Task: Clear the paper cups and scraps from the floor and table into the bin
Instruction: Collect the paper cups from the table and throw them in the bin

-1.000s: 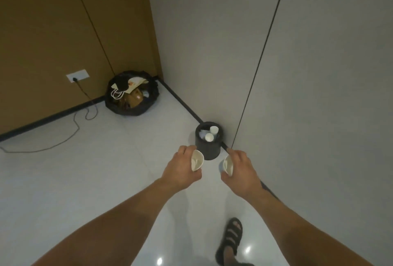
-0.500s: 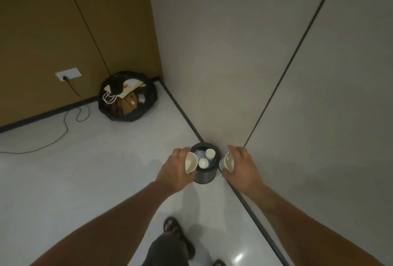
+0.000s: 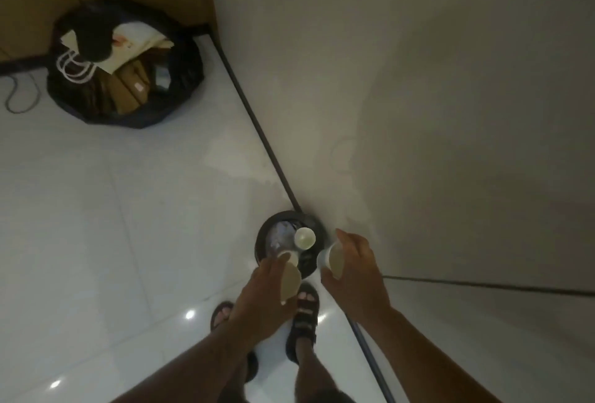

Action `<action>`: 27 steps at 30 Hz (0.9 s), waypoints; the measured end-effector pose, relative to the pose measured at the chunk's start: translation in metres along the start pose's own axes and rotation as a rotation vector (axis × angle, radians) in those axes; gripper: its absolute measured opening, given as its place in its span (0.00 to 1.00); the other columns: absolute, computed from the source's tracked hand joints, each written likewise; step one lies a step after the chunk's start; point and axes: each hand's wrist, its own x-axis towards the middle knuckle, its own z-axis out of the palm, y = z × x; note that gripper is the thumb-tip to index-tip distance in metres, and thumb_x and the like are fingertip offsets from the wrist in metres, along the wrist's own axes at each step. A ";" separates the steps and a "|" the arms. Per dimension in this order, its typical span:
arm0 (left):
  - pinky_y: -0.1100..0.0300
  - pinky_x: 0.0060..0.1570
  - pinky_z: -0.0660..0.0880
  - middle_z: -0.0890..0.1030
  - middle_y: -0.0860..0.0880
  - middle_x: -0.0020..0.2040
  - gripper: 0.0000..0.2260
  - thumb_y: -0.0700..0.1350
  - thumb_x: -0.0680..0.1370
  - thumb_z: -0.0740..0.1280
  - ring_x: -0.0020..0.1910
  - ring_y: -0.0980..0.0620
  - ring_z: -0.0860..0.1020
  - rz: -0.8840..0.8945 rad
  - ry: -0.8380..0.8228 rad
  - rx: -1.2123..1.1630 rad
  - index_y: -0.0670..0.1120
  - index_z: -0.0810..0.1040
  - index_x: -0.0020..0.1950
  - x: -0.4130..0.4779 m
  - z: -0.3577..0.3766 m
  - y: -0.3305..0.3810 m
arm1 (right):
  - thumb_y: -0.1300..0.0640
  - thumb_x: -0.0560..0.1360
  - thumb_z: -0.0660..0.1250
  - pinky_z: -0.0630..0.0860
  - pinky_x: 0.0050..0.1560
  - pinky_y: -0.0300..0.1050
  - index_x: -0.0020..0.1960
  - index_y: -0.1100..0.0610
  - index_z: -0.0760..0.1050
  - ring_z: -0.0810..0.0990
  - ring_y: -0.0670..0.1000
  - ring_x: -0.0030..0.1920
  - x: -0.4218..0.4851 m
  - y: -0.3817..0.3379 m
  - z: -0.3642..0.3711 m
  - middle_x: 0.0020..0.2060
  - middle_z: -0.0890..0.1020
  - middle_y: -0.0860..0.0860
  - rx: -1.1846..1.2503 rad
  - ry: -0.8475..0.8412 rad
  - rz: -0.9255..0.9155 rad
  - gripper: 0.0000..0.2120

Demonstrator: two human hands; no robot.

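A small dark round bin (image 3: 318, 228) stands on the floor against the grey wall. Inside it lie two white paper cups, one (image 3: 304, 238) upright near the middle, another (image 3: 287, 254) at the near rim, plus some scraps. My left hand (image 3: 260, 293) grips a white paper cup (image 3: 289, 283) just in front of the bin, mouth facing right. My right hand (image 3: 354, 273) grips a second paper cup (image 3: 333, 261) at the bin's right rim, mouth facing left.
A large black rubbish bag (image 3: 186, 64) full of paper bags and cardboard sits in the far left corner. A grey cable (image 3: 19, 103) loops on the white tiled floor. My sandalled feet (image 3: 302, 312) stand just behind the bin. The wall runs along the right.
I have stepped closer and now look almost straight down at the bin. Both hands still hold their cups and have come nearer the bin's rim.
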 end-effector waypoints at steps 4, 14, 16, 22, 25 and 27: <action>0.64 0.51 0.75 0.70 0.53 0.62 0.32 0.52 0.70 0.73 0.57 0.56 0.72 -0.052 0.049 -0.045 0.54 0.62 0.69 0.067 0.071 -0.051 | 0.51 0.71 0.75 0.73 0.58 0.40 0.74 0.53 0.61 0.72 0.52 0.65 0.086 0.047 0.077 0.67 0.70 0.52 -0.033 -0.087 -0.018 0.36; 0.55 0.60 0.71 0.66 0.52 0.67 0.35 0.46 0.67 0.76 0.67 0.48 0.64 -0.147 0.135 -0.010 0.54 0.62 0.68 0.131 0.198 -0.148 | 0.49 0.70 0.74 0.70 0.57 0.42 0.75 0.52 0.60 0.70 0.55 0.66 0.191 0.141 0.221 0.68 0.69 0.54 -0.180 -0.175 -0.070 0.38; 0.53 0.59 0.71 0.67 0.52 0.66 0.34 0.45 0.66 0.77 0.66 0.47 0.65 -0.112 0.173 0.000 0.53 0.64 0.67 0.138 0.206 -0.152 | 0.49 0.70 0.74 0.69 0.56 0.41 0.75 0.51 0.60 0.71 0.55 0.66 0.198 0.145 0.238 0.68 0.69 0.53 -0.172 -0.173 -0.093 0.38; 0.50 0.60 0.69 0.74 0.45 0.61 0.29 0.48 0.66 0.76 0.62 0.43 0.70 -0.058 0.310 0.127 0.48 0.70 0.64 0.171 0.200 -0.167 | 0.46 0.71 0.74 0.75 0.58 0.48 0.75 0.50 0.57 0.70 0.55 0.67 0.199 0.163 0.263 0.70 0.66 0.53 -0.137 -0.186 -0.080 0.40; 0.45 0.61 0.72 0.73 0.44 0.63 0.29 0.49 0.67 0.75 0.64 0.40 0.70 -0.061 0.254 0.213 0.46 0.70 0.66 0.172 0.199 -0.179 | 0.46 0.71 0.73 0.74 0.62 0.50 0.77 0.52 0.56 0.68 0.57 0.69 0.195 0.172 0.265 0.71 0.65 0.54 -0.173 -0.192 -0.116 0.41; 0.41 0.67 0.66 0.71 0.43 0.67 0.33 0.52 0.68 0.73 0.70 0.39 0.66 -0.051 0.201 0.298 0.46 0.67 0.69 0.170 0.205 -0.185 | 0.44 0.71 0.72 0.68 0.69 0.54 0.78 0.53 0.55 0.62 0.58 0.73 0.190 0.175 0.268 0.74 0.62 0.56 -0.270 -0.214 -0.190 0.42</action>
